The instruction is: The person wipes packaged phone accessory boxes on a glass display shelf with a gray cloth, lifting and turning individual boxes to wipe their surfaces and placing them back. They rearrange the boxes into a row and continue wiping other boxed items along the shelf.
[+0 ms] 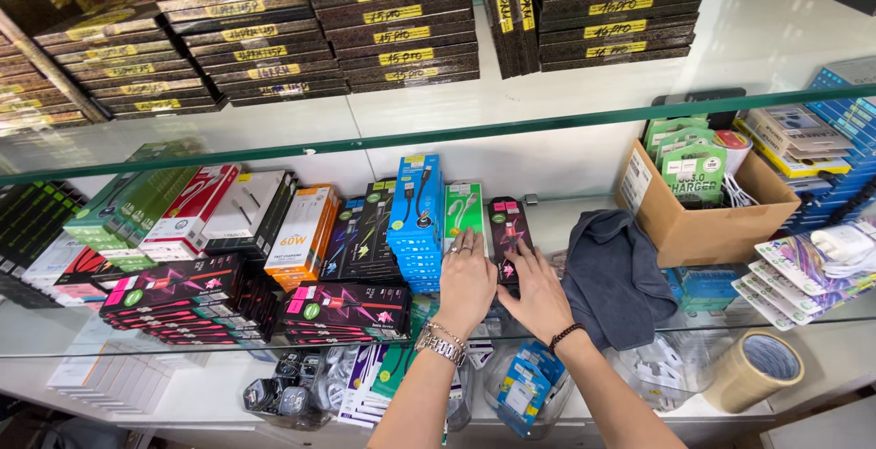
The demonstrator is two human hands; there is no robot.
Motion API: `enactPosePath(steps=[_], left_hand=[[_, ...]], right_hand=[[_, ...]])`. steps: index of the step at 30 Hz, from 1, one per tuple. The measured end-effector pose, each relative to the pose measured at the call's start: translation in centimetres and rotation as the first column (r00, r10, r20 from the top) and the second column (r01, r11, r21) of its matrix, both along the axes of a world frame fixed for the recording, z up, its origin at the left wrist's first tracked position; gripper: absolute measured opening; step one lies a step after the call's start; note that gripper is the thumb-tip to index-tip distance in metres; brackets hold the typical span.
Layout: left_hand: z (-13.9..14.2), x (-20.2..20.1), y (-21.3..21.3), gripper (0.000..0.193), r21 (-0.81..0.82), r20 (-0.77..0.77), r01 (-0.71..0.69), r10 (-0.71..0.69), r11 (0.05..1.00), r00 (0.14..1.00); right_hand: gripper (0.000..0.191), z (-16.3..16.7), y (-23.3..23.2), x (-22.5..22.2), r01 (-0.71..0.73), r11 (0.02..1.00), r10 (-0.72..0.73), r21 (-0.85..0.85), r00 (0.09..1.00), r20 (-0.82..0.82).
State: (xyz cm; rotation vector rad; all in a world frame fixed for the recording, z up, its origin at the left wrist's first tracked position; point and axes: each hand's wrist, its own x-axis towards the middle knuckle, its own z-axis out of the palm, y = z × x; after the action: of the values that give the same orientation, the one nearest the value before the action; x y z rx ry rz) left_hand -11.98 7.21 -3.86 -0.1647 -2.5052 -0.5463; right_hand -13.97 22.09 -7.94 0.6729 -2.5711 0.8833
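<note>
Both hands lie flat with fingers spread on the glass shelf [109, 326], the left hand [467, 283] against the green cable box [464, 209] and the right hand [538, 296] nearer the upright black-and-pink cable box [507, 225], which rises just beyond its fingertips.

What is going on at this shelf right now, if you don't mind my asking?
A person reaches both hands onto a glass shelf stocked with boxed cables. The left hand rests on a green-and-white cable box; the right hand touches a black-and-pink cable box. A grey cloth lies just beside them, next to a cardboard box of chargers.
</note>
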Motion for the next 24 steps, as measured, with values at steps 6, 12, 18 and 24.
enactPosePath(steps=[6, 12, 18, 24], left_hand=[[1.0, 0.5, -0.1, 0.049, 0.118, -0.040, 0.029, -0.025, 0.993, 0.999], [2.9, 3.6, -0.7, 0.049, 0.326, -0.224, 0.180, -0.110, 0.928, 0.968], [3.3, 7.1, -2.7, 0.030, 0.428, -0.132, 0.221, -0.182, 0.876, 0.975], [2.9, 7.9, -3.9, 0.021, 0.427, -0.168, 0.249, -0.194, 0.869, 0.966]], right_hand=[[0.060, 1.1, -0.3, 0.8, 0.109, 0.984, -0.136, -0.140, 0.970, -0.201], [0.055, 3.0, -0.4, 1.3, 0.047, 0.950, -0.116, -0.309, 0.971, -0.207], [0.052, 3.0, -2.1, 1.9, 0.109, 0.947, -0.158, -0.303, 0.977, -0.142], [0.056, 2.0, -0.9, 1.7, 0.095, 0.972, -0.143, -0.214, 0.966, -0.218]])
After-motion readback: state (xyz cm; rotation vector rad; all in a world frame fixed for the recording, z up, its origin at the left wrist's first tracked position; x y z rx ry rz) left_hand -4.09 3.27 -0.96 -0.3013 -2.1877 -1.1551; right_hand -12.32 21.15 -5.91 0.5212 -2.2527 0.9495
